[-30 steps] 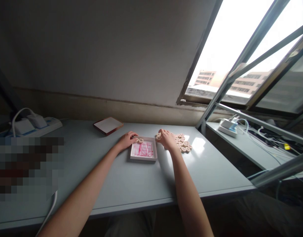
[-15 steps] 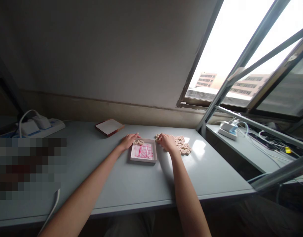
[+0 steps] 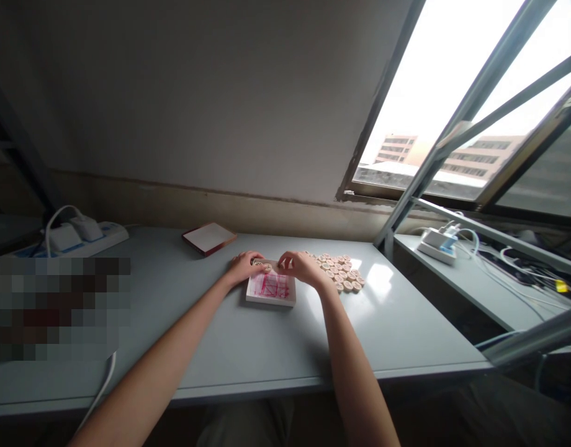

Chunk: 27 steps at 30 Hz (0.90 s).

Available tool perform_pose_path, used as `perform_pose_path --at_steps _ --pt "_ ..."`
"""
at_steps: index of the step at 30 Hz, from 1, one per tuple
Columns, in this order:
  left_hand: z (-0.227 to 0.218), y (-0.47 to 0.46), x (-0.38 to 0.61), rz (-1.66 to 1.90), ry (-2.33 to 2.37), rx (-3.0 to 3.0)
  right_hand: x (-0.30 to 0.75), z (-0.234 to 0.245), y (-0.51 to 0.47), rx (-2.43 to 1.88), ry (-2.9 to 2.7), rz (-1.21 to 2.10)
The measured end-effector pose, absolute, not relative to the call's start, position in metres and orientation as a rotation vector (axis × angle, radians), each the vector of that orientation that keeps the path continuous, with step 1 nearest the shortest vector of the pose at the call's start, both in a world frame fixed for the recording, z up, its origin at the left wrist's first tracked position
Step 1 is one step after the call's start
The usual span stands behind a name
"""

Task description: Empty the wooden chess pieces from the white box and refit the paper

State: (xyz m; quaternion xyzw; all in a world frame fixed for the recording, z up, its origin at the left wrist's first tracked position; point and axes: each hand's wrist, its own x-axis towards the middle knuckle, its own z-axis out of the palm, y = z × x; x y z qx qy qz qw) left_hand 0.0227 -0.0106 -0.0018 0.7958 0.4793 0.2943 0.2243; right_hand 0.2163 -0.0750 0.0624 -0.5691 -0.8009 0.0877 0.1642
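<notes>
A shallow white box (image 3: 270, 302) with a pink-lined sheet (image 3: 271, 285) in its bottom lies mid-desk. Round wooden Chinese chess pieces (image 3: 268, 268) sit along its far side, partly covered by my fingers. My left hand (image 3: 242, 268) grips the box's far left corner, its thumb reaching over the pieces. Over the far right part of the box, my right hand (image 3: 300, 267) is closed in a pinch on a Chinese chess piece, mostly hidden by the fingers. To the right, several more chess pieces (image 3: 342, 270) lie close together on the desk, some behind my right hand.
The box lid (image 3: 210, 238) lies inner side up near the wall. Power strips with plugs stand at the far left (image 3: 99, 237) and on the right-hand desk (image 3: 437, 246), among cables. A metal post (image 3: 420, 174) rises beside the window. A white cable hangs over the front edge at left.
My right hand has moved left from the loose pieces to above the box. My left thumb has come over the pieces inside it. The view has shifted slightly.
</notes>
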Motion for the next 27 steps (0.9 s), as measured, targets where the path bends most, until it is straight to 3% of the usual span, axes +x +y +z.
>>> perform_pose_path --at_steps 8,14,20,27 --pt "-0.005 -0.006 0.021 0.788 1.314 2.168 0.204 0.044 -0.069 -1.612 -2.315 0.105" --pt "-0.001 -0.009 0.021 0.803 1.287 2.129 0.221 0.045 -0.06 -1.407 -2.159 0.37" --pt "0.0 -0.011 0.02 0.812 1.271 2.096 0.243 0.028 -0.052 -1.885 -1.815 -0.31" --pt "-0.001 -0.011 0.019 0.812 1.258 2.115 0.245 0.023 -0.053 -1.864 -2.015 -0.291"
